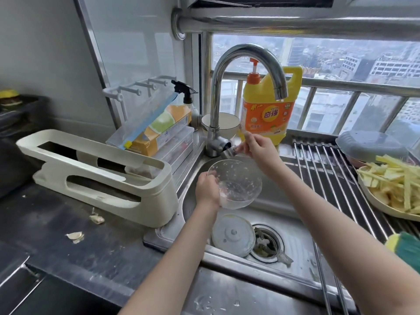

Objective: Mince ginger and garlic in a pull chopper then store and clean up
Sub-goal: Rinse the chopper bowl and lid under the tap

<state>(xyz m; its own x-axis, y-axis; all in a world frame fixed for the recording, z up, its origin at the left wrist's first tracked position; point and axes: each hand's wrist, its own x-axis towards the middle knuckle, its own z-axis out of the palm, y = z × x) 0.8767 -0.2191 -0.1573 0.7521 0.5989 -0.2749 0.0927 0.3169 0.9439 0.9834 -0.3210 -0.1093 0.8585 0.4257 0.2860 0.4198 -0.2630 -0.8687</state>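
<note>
I have the clear chopper bowl (235, 184) tipped over the sink (295, 237), under the tap spout (280, 92), so rinse water should carry off the mince flecks clinging inside. My left hand (208, 189) is clenched on its near rim. My right hand (259, 147) reaches back to the tap lever (229, 152), fingers closed on it, probably to start the flow; no water shows yet. The chopper lid (233, 234) waits in the basin beside the drain (267, 243). Garlic skins (75, 236) litter the bench.
</note>
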